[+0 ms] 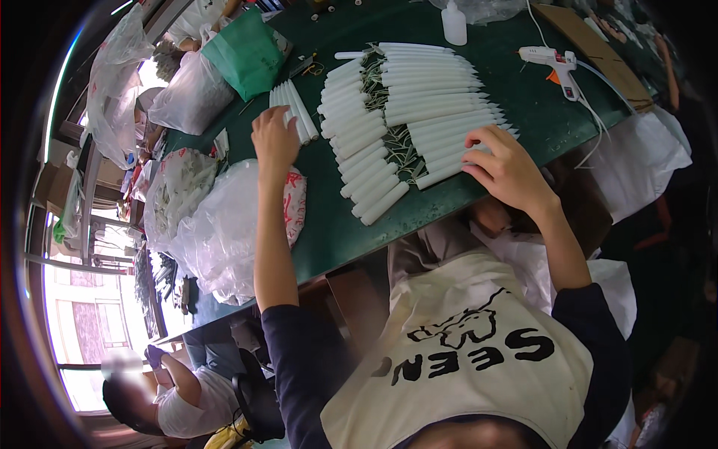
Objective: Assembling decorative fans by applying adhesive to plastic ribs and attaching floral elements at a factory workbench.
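Slim white candle-like sticks point(434, 97) with pointed right ends lie in a long row on the green table. A second row of shorter-looking white sticks point(359, 135) lies to its left, and green leafy sprigs point(404, 153) show in the gap between them. Over the near right end of the long row is my right hand point(508, 168), fingers bent and thumb apart from them. My left hand point(275, 138) is stretched out beside a small group of loose white sticks point(299, 112), its fingers slightly bent. Nothing shows in either hand.
A white glue gun point(550, 63) with its cable lies at the right, near a cardboard piece point(598, 56). At the back stands a white squeeze bottle point(454, 24). Plastic bags point(224, 232) and a green bag point(247, 52) crowd the left. Another person point(187, 396) sits at lower left.
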### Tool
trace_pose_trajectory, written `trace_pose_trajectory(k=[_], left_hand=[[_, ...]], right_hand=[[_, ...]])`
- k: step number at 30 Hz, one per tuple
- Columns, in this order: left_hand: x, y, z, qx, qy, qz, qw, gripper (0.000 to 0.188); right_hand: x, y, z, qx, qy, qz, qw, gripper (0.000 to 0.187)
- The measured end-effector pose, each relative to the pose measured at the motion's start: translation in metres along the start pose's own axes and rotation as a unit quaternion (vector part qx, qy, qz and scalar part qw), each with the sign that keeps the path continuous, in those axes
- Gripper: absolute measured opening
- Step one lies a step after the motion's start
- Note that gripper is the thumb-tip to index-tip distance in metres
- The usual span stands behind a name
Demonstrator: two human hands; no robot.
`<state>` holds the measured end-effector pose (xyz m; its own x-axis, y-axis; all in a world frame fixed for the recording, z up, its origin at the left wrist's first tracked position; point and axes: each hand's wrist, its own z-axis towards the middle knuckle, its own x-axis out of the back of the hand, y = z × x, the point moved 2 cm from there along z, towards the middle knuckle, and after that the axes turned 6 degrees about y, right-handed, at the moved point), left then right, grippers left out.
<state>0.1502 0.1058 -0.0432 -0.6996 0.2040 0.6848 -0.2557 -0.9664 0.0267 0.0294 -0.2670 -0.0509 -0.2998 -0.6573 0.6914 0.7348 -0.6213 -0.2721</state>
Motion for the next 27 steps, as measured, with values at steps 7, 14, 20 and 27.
trace_pose_trajectory(k=[7, 14, 20, 27], left_hand=[[0.013, 0.100, -0.025, -0.094, -0.090, -0.124, 0.984, 0.022], [0.000, 0.124, -0.034, -0.089, -0.087, -0.015, 0.992, 0.025], [-0.009, 0.128, -0.041, -0.047, -0.117, 0.015, 0.992, 0.029], [0.006, 0.137, -0.038, -0.097, -0.032, 0.012, 0.995, 0.024]], right_hand=[[-0.015, -0.007, 0.030, 0.017, 0.020, 0.030, 0.999, 0.015], [-0.031, -0.009, 0.047, 0.035, 0.005, 0.032, 0.999, 0.021], [-0.046, -0.002, 0.052, 0.009, -0.020, 0.030, 0.999, 0.028], [-0.064, 0.015, 0.061, 0.013, -0.015, -0.020, 1.000, 0.048]])
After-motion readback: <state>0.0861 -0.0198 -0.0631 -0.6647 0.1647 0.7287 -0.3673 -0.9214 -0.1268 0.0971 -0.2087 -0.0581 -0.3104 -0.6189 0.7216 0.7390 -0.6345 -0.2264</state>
